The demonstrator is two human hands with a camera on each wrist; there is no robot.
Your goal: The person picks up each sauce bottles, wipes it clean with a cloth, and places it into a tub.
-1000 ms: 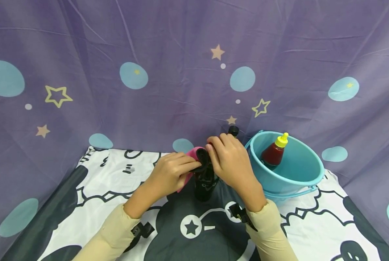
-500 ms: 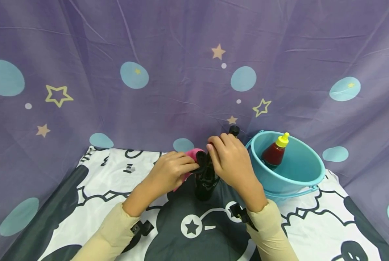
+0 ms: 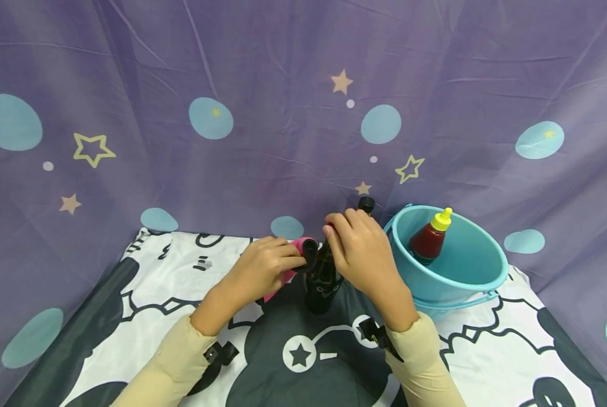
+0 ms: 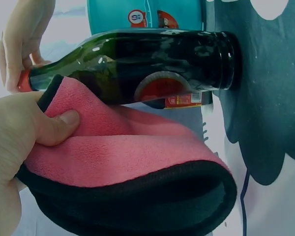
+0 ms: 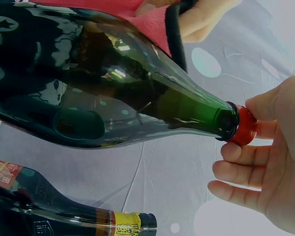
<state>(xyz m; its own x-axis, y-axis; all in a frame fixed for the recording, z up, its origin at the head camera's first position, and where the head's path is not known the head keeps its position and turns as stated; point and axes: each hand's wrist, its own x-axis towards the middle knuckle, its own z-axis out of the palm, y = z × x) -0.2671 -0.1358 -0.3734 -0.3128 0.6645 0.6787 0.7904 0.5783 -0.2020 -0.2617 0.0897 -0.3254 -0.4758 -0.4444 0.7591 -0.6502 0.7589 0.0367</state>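
Observation:
A dark green glass bottle (image 4: 123, 64) with a red cap (image 5: 246, 127) stands upright on the patterned cloth. My right hand (image 3: 361, 249) pinches that cap between thumb and fingers, the other fingers spread below it in the right wrist view. To the bottle's left, my left hand (image 3: 265, 268) grips a folded cleaning cloth (image 4: 118, 152), pink on one face and black on the other with a black edge. The cloth hangs down from the hand close beside the bottle's side. In the head view the hands hide the bottle's neck and cap.
Behind the right hand stands a second dark bottle with a black cap (image 3: 366, 204) and a yellow neck band (image 5: 127, 224). A light blue bucket (image 3: 478, 274) at right holds a dark red squeeze bottle (image 3: 427, 242) with a yellow tip. A purple curtain (image 3: 303, 124) hangs behind.
My left hand has drawn the cleaning cloth slightly left, away from the bottle, and more of the bottle shows. My right hand stays at the cap.

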